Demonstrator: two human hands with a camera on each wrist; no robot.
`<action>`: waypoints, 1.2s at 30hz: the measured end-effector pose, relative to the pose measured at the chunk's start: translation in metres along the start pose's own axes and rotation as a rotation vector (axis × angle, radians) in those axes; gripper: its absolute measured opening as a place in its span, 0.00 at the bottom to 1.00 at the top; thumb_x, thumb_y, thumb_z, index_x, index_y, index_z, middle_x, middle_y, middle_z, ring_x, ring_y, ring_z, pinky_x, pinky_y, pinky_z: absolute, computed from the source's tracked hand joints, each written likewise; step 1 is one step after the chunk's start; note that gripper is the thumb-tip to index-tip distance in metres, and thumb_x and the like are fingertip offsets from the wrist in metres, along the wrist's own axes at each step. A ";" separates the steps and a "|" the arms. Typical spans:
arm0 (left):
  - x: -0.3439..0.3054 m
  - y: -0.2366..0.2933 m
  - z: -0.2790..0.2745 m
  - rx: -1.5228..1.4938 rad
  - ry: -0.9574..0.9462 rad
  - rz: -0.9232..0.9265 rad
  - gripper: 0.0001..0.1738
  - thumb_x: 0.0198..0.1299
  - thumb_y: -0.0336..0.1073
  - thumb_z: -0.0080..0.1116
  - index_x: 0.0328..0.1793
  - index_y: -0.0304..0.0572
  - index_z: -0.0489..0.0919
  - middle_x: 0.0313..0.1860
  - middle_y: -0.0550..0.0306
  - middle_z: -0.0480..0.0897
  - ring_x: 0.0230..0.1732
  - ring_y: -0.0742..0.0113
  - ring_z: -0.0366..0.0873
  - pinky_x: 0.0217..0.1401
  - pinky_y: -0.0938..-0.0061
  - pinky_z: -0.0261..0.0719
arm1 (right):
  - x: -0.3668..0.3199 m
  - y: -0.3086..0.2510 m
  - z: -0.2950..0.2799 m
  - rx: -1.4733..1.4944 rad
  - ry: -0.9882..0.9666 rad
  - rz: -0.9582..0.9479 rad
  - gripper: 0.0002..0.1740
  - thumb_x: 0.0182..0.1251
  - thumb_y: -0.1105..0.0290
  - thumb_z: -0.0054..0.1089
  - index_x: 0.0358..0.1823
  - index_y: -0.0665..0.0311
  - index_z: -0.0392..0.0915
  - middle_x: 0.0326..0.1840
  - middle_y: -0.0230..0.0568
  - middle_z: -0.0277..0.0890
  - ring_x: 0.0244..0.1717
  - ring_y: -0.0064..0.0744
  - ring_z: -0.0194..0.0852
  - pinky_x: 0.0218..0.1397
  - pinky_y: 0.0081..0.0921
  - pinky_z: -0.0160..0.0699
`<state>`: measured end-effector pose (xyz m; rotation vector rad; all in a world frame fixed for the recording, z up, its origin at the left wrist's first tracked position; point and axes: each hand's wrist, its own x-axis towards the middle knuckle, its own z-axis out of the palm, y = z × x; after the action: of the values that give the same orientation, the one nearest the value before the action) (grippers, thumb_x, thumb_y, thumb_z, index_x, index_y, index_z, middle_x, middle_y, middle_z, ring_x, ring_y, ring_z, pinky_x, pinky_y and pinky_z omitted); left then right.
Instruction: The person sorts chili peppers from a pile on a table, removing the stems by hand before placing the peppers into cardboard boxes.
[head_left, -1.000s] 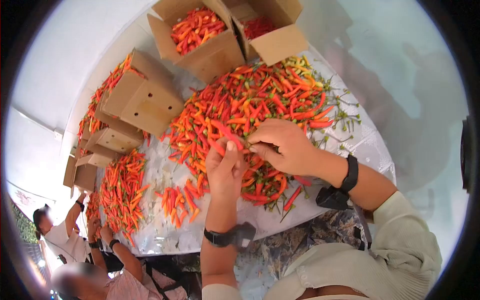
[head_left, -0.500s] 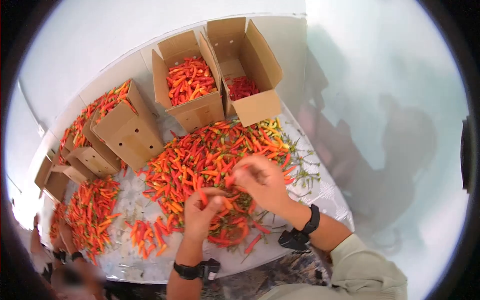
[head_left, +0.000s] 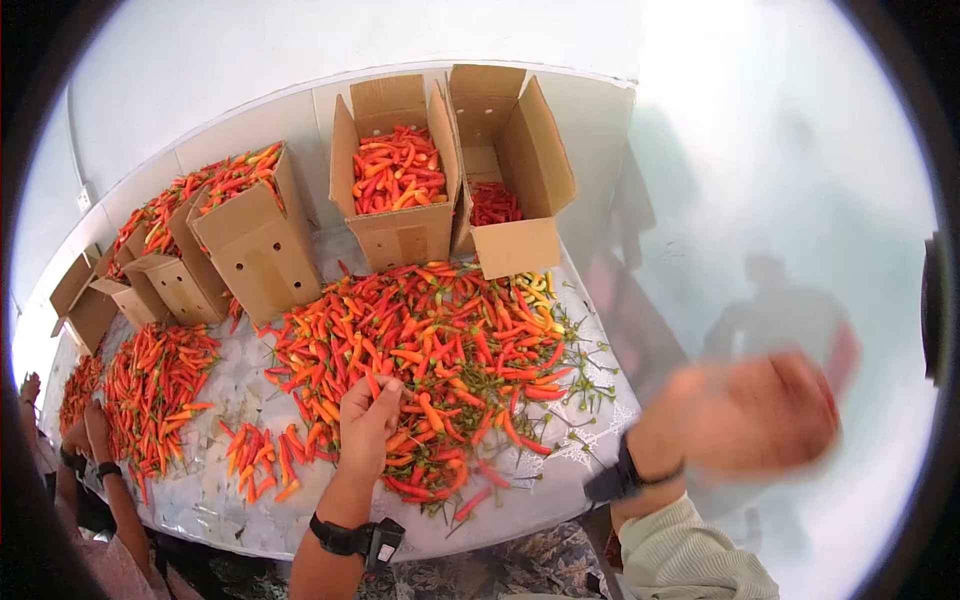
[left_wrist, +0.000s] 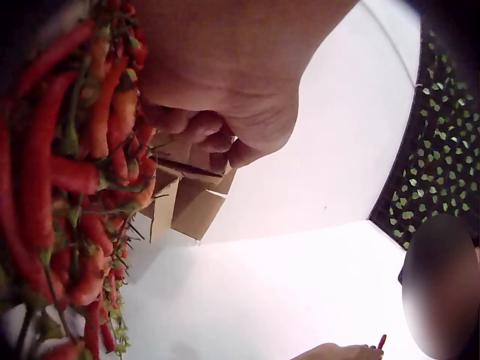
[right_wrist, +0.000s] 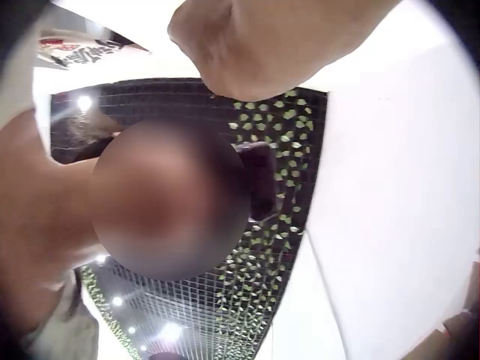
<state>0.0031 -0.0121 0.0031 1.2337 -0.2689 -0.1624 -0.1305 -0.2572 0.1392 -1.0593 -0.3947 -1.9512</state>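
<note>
My left hand (head_left: 368, 425) is over the front of a wide heap of red and orange chili peppers (head_left: 400, 330). A red chili pepper (head_left: 373, 384) is pinched between its thumb and fingers. In the left wrist view the curled fingers (left_wrist: 202, 127) hide most of that pepper. My right hand (head_left: 750, 415), blurred, is raised to the right of the table, away from the heap. A small red chili pepper (left_wrist: 382, 342) sticks out from its fingertips in the left wrist view. The right wrist view has only the back part of that hand (right_wrist: 255, 52).
Two cardboard boxes (head_left: 405, 240) (head_left: 515, 245) with peppers stand behind the heap. More filled boxes (head_left: 255, 260) line the back left. Smaller piles (head_left: 160, 390) (head_left: 265, 460) lie leftward, and loose green stems (head_left: 590, 370) at the right edge. Other people's hands (head_left: 90, 430) are far left.
Both hands were together over the heap. My right hand has since swung up and right with a red pepper, while the left stays by the heap. The head view has shifted too.
</note>
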 end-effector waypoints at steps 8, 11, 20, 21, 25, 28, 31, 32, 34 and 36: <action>-0.004 0.004 0.001 0.003 0.049 -0.024 0.08 0.65 0.34 0.54 0.33 0.41 0.75 0.14 0.70 0.65 0.13 0.84 0.56 0.14 0.85 0.50 | -0.022 0.033 0.054 -0.295 -0.021 0.028 0.20 0.70 0.65 0.53 0.57 0.66 0.61 0.27 0.30 0.67 0.30 0.17 0.61 0.39 0.18 0.64; -0.001 0.001 0.001 -0.021 0.069 -0.025 0.09 0.66 0.34 0.51 0.32 0.42 0.73 0.14 0.70 0.64 0.11 0.83 0.54 0.13 0.85 0.49 | -0.027 0.043 0.058 -0.287 -0.173 0.052 0.16 0.70 0.68 0.53 0.53 0.67 0.65 0.28 0.32 0.70 0.29 0.16 0.61 0.35 0.18 0.65; -0.003 0.009 0.002 -0.130 0.017 0.029 0.06 0.69 0.35 0.47 0.43 0.42 0.73 0.20 0.62 0.72 0.14 0.81 0.60 0.13 0.86 0.52 | -0.113 0.066 0.027 -0.392 -1.061 0.776 0.07 0.62 0.66 0.61 0.32 0.61 0.77 0.27 0.39 0.75 0.29 0.30 0.75 0.32 0.27 0.72; -0.002 0.007 0.003 -0.111 0.028 0.037 0.07 0.69 0.35 0.47 0.45 0.41 0.72 0.20 0.62 0.71 0.14 0.81 0.59 0.13 0.86 0.52 | -0.129 0.075 0.019 -0.401 -1.109 0.681 0.07 0.60 0.66 0.62 0.31 0.62 0.77 0.27 0.39 0.75 0.29 0.34 0.75 0.33 0.29 0.72; -0.003 0.003 0.003 -0.090 0.022 0.015 0.09 0.70 0.37 0.45 0.44 0.40 0.73 0.22 0.61 0.71 0.15 0.80 0.60 0.13 0.88 0.54 | -0.166 0.082 -0.001 -0.429 -1.237 0.459 0.09 0.52 0.66 0.66 0.32 0.61 0.79 0.29 0.40 0.73 0.36 0.44 0.74 0.39 0.37 0.73; -0.002 0.001 0.005 -0.062 0.045 -0.043 0.13 0.70 0.40 0.44 0.38 0.39 0.74 0.22 0.60 0.72 0.16 0.79 0.63 0.13 0.87 0.54 | -0.176 0.079 -0.001 -0.514 -1.292 0.420 0.10 0.51 0.66 0.67 0.34 0.60 0.80 0.33 0.42 0.71 0.41 0.45 0.71 0.43 0.36 0.73; -0.003 -0.001 0.006 -0.003 -0.044 -0.019 0.14 0.70 0.41 0.45 0.38 0.39 0.74 0.21 0.60 0.72 0.15 0.78 0.64 0.13 0.87 0.55 | -0.181 0.084 -0.004 -0.423 -1.281 0.377 0.12 0.50 0.66 0.68 0.35 0.61 0.80 0.33 0.41 0.70 0.42 0.44 0.71 0.43 0.36 0.73; -0.005 0.001 0.010 -0.011 -0.032 -0.021 0.12 0.70 0.39 0.46 0.39 0.39 0.74 0.19 0.60 0.72 0.15 0.77 0.63 0.14 0.86 0.55 | -0.178 0.083 -0.004 -0.399 -1.267 0.393 0.12 0.52 0.67 0.66 0.38 0.62 0.79 0.34 0.42 0.73 0.41 0.45 0.73 0.43 0.37 0.74; -0.005 -0.002 0.008 0.027 -0.082 0.022 0.10 0.69 0.38 0.47 0.41 0.39 0.74 0.19 0.60 0.72 0.15 0.77 0.62 0.14 0.86 0.55 | -0.178 0.080 -0.001 -0.316 -1.087 0.544 0.11 0.56 0.69 0.64 0.39 0.63 0.78 0.36 0.43 0.75 0.40 0.45 0.75 0.42 0.36 0.74; -0.004 -0.004 0.008 0.013 -0.107 0.055 0.06 0.67 0.34 0.50 0.43 0.39 0.73 0.19 0.61 0.71 0.15 0.79 0.60 0.15 0.86 0.54 | -0.174 0.076 0.000 -0.214 -0.957 0.769 0.11 0.61 0.73 0.59 0.44 0.66 0.75 0.38 0.44 0.77 0.34 0.38 0.78 0.40 0.31 0.76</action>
<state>-0.0033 -0.0196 0.0009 1.2308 -0.3969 -0.1792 -0.0216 -0.2079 -0.0088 -1.9079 -0.2147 -0.7347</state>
